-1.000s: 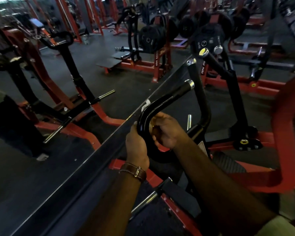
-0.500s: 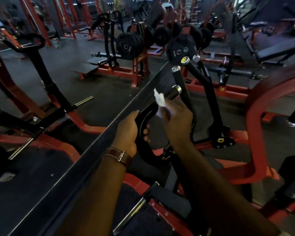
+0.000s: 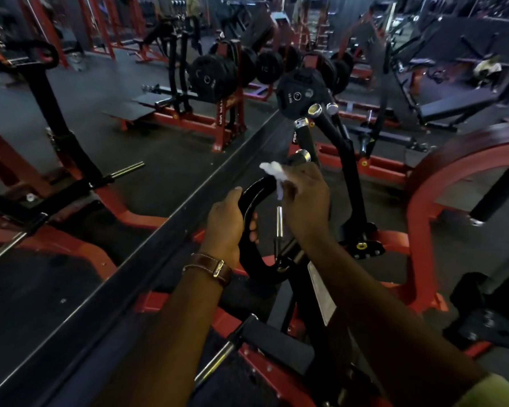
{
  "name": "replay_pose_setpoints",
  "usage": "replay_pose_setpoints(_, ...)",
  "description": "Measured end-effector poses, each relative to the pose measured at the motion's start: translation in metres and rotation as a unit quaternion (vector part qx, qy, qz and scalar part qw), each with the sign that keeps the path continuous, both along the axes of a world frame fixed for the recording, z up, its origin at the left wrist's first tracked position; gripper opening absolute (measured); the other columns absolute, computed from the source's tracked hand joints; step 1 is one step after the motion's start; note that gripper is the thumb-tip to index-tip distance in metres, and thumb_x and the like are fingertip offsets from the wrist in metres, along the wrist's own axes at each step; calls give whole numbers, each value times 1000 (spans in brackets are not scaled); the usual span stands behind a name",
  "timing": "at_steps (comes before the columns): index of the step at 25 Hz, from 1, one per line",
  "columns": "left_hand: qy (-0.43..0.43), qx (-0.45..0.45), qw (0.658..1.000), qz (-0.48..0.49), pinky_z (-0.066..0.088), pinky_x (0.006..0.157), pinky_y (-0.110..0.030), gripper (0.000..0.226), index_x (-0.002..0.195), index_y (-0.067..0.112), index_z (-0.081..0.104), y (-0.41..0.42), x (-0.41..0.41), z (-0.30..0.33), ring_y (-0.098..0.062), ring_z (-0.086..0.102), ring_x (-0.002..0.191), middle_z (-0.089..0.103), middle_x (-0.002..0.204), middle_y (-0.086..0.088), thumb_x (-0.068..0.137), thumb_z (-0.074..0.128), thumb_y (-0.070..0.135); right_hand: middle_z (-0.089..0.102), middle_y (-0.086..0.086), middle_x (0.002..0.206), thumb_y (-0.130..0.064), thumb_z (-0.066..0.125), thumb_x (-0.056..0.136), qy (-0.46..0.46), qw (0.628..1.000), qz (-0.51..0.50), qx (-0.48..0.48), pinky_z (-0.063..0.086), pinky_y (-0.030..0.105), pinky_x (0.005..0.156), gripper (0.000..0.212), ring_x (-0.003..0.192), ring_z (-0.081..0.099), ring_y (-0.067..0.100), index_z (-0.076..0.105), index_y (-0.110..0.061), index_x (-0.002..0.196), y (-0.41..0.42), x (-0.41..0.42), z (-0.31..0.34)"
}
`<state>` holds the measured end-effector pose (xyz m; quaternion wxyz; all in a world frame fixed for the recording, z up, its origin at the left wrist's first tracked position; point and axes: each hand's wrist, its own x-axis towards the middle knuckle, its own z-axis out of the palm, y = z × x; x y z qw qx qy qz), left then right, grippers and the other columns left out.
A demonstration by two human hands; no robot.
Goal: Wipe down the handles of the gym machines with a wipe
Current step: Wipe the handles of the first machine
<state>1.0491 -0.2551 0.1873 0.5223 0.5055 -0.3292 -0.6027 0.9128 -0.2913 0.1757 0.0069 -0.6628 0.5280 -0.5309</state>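
Note:
A curved black handle (image 3: 254, 188) with a chrome end cap (image 3: 302, 155) rises from a red and black gym machine in front of me. My left hand (image 3: 225, 223), with a brown watch strap on its wrist, grips the lower bend of this handle. My right hand (image 3: 304, 198) is closed around the upper part of the handle, just below the cap, and presses a white wipe (image 3: 275, 173) against it. Part of the wipe sticks out to the left of my fingers.
A wall mirror (image 3: 86, 142) runs along the left and reflects the machine. Two more black handles with chrome caps (image 3: 315, 110) stand behind. A red curved frame (image 3: 441, 177) is at the right, and a rack of weight plates (image 3: 301, 94) is farther back.
My right hand has slid up the handle from the lower bend to just below the chrome cap, carrying the wipe. My left hand has kept its grip on the bend. The view has tilted up.

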Motion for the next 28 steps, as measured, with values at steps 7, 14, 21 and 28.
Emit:
replay_pose_setpoints(7, 12, 2, 1000, -1, 37, 44, -27, 52, 60, 11, 60, 2, 1, 1, -19, 44, 39, 50, 51, -8, 102, 44, 38, 64, 13, 101, -8, 55, 90, 140, 989, -17, 48, 45, 28, 74, 27, 91, 63, 27, 77, -12, 104, -17, -8, 27)
replay_pose_setpoints(14, -26, -24, 999, 18, 38, 43, -26, 57, 63, 4, 60, 3, 1, -3, -21, 46, 39, 50, 50, -11, 102, 43, 41, 71, 6, 103, -12, 49, 80, 231, 965, 120, -21, 49, 29, 84, 33, 100, 62, 22, 78, -10, 95, 0, 13, 15)
replay_pose_setpoints(21, -13, 0, 1000, 2, 38, 47, -28, 55, 64, 7, 58, 3, 3, -4, -20, 45, 41, 50, 50, -8, 102, 43, 43, 67, 5, 99, -9, 52, 86, 204, 978, -17, 39, 45, 28, 80, 22, 94, 61, 26, 73, -8, 91, -18, 11, 16)
replay_pose_setpoints(28, -31, -27, 999, -10, 39, 46, -28, 58, 64, 6, 56, 0, 1, -8, -20, 44, 40, 48, 50, -8, 100, 43, 49, 70, 10, 101, 0, 53, 84, 73, 996, -44, 39, 33, -1, 85, 34, 92, 66, 16, 75, -6, 109, -38, -36, 26)
